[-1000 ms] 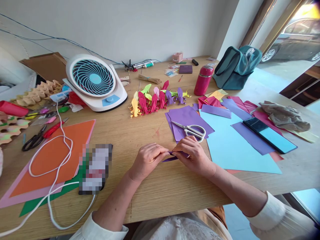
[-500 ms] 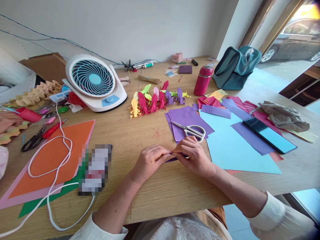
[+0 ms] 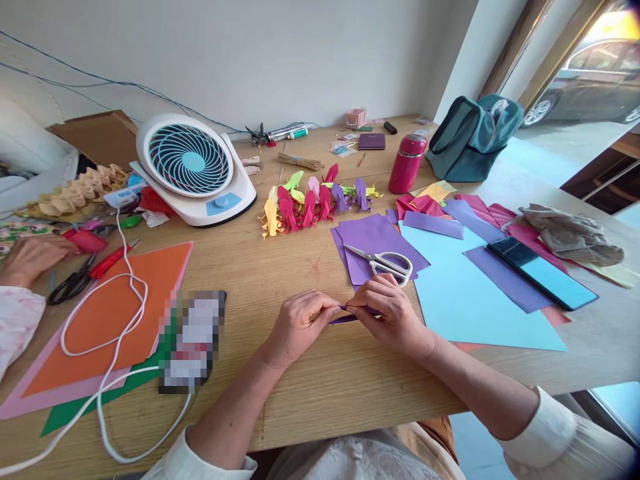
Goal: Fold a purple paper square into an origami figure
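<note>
A small folded piece of purple paper [image 3: 345, 320] is pinched between my two hands above the near part of the table. My left hand [image 3: 303, 327] grips its left end with thumb and forefinger. At the other end my right hand [image 3: 387, 310] pinches it, hiding much of the paper. Just beyond my right hand, white-handled scissors [image 3: 390, 263] lie on purple paper sheets [image 3: 360, 233]. Farther back, several folded paper flowers [image 3: 310, 200] in red, yellow, pink, green and purple are grouped together.
Light blue paper [image 3: 450, 287] with a phone [image 3: 540, 270] lies at right. A red flask [image 3: 407, 163] and teal bag [image 3: 473, 140] stand behind. At left are a fan [image 3: 190, 167], orange paper [image 3: 110, 313], a white cable [image 3: 117, 353] and another person's hand [image 3: 37, 257].
My hands keep their pinch on the purple paper, with barely a shift. At the left edge, the other person's hand and sleeve have come further into view. The camera view has shifted slightly.
</note>
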### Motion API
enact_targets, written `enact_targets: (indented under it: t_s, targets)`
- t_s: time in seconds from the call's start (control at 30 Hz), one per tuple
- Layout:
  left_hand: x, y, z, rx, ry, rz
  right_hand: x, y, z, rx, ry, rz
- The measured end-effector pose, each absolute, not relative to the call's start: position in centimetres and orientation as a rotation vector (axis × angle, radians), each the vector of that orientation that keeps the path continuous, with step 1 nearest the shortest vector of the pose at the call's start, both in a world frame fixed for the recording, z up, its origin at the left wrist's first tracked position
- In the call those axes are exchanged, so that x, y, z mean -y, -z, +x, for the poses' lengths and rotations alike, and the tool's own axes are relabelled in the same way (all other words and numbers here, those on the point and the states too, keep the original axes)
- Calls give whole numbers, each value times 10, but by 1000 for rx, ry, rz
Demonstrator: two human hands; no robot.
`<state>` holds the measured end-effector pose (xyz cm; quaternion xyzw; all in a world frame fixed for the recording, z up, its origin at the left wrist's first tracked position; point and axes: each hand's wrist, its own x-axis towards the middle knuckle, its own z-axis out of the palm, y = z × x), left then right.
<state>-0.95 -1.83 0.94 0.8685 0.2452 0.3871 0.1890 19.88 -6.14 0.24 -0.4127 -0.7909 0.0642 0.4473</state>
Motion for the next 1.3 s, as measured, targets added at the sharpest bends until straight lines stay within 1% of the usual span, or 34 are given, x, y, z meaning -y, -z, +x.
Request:
enact_targets:
  t_s: [0.33, 0.73, 1.3]
  targets:
    - [20, -8, -7, -753, -1061, 2493, 62, -2, 196, 1967, -190, -1051]
    - [21, -6, -3, -667, -1052, 2623, 63, -1, 194, 2002, -187, -1073]
    - [20, -6, -3, -713, -1074, 2620, 63, -2, 195, 1975, -180, -1050]
